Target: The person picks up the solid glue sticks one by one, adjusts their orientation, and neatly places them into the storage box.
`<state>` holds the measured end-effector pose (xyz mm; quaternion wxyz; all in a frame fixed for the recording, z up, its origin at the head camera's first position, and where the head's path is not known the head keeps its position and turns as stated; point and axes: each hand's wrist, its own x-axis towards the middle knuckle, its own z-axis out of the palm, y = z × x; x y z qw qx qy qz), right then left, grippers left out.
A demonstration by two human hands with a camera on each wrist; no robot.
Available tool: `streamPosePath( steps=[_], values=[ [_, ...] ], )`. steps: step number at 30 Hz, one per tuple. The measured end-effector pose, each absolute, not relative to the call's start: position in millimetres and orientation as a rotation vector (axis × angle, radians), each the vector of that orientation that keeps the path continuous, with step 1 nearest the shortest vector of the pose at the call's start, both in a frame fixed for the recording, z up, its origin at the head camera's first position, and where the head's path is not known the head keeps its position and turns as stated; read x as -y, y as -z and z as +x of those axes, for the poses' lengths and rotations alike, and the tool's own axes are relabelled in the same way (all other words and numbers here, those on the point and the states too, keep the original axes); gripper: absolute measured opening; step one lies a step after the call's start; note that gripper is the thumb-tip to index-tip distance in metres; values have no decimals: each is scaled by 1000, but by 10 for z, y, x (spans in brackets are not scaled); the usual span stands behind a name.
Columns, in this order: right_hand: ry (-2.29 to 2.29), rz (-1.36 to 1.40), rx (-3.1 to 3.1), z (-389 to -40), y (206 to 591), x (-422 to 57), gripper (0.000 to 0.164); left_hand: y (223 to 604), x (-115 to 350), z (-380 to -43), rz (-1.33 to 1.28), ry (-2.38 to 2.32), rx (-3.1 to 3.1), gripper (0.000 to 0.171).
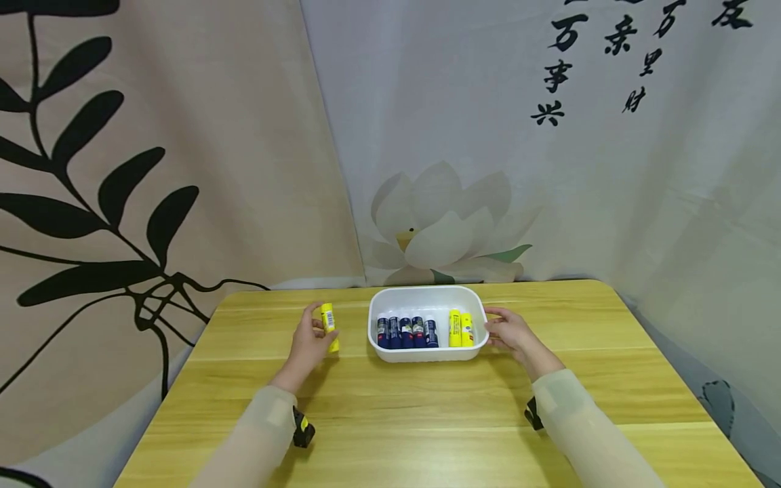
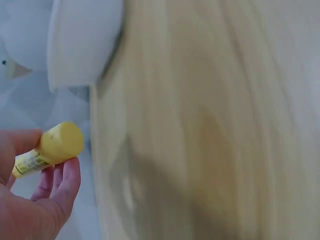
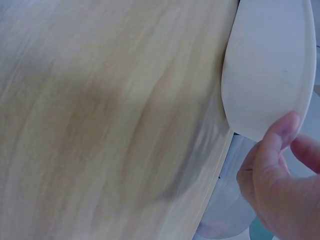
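My left hand (image 1: 308, 344) grips a yellow glue stick (image 1: 328, 316) above the table, left of the white plastic tray (image 1: 421, 355). In the left wrist view the fingers and thumb close around the yellow glue stick (image 2: 61, 144), its round end toward the camera. Inside the tray, several navy-blue glue sticks (image 1: 406, 333) stand in a row on the left side, and two yellow glue sticks (image 1: 455, 329) are side by side on the right. At the tray's right end my right hand (image 1: 512, 332) pinches the rim, as the right wrist view also shows.
A wooden table (image 1: 427, 420) carries the tray near its far edge. Behind it hangs a printed cloth (image 1: 244, 135) with leaves, a flower and characters. Each wrist bears a small dark camera, one by the left sleeve (image 1: 262, 420).
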<state>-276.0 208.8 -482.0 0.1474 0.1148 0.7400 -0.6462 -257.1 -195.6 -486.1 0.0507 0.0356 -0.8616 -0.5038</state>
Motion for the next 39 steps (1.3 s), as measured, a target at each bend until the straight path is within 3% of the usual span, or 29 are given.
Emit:
streamPosePath(
  steps=[12,23,39],
  values=[
    [1867,346,-2112,-2745,4802,-2073,50,4625,1302,-2682,103,1643,2446,69],
    [1867,346,-2112,-2744,4814,-2081,50,4662,721,-2636,-136,1568,2545,67],
    [1900,325,-2091,-2736,4817,-2064,49,4792,-18,-2653,-120,1197,2834,72]
  ],
)
